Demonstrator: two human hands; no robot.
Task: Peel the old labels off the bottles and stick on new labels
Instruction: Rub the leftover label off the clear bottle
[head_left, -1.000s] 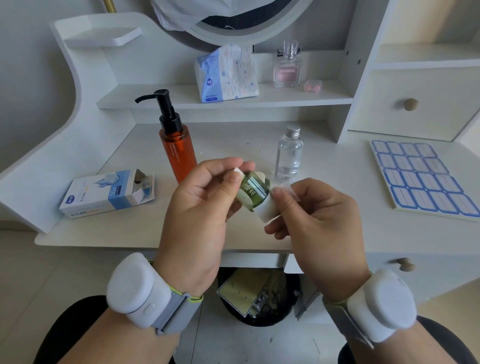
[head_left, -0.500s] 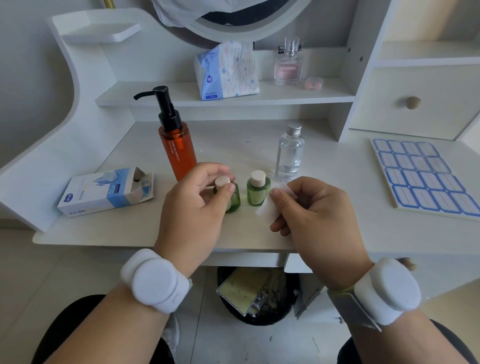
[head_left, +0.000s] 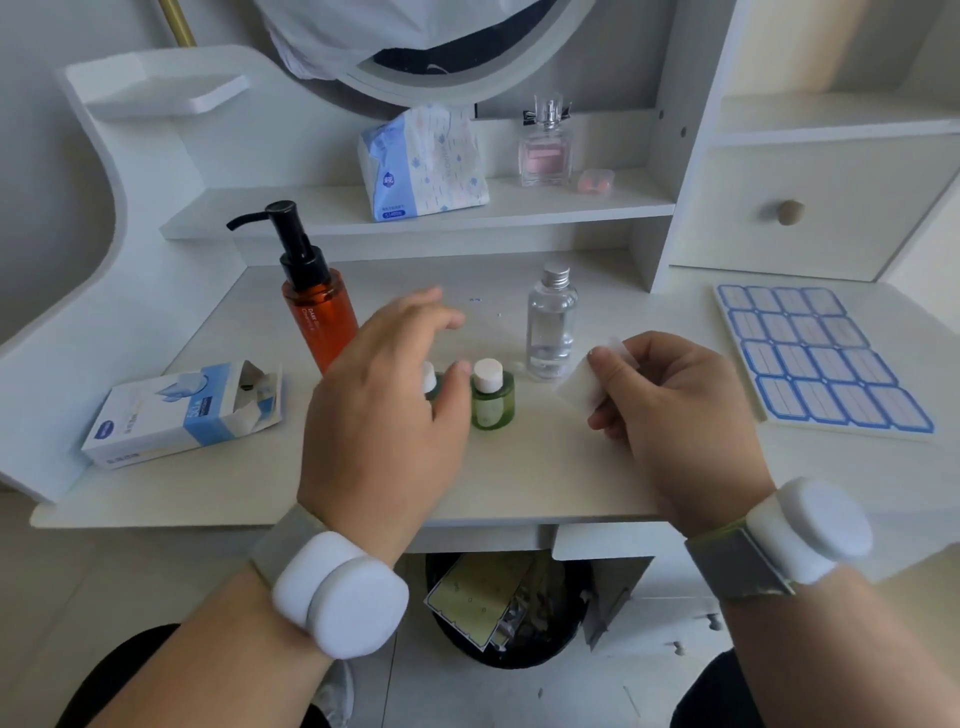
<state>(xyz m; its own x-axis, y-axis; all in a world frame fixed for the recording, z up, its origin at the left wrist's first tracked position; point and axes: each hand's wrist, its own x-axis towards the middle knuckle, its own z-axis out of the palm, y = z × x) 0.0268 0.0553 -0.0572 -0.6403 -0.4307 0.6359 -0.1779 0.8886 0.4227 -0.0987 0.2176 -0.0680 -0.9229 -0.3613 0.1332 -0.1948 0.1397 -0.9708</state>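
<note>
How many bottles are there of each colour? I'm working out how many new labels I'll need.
Green bottles: 2, one in plain view, one mostly behind the left hand
Orange pump bottle: 1
Clear bottle: 1
Pink perfume bottle, on the shelf: 1
Total: 5

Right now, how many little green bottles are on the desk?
2. One little green bottle stands in plain view, left of the clear bottle. The other green bottle stands just left of it, mostly hidden behind the left hand.
</note>
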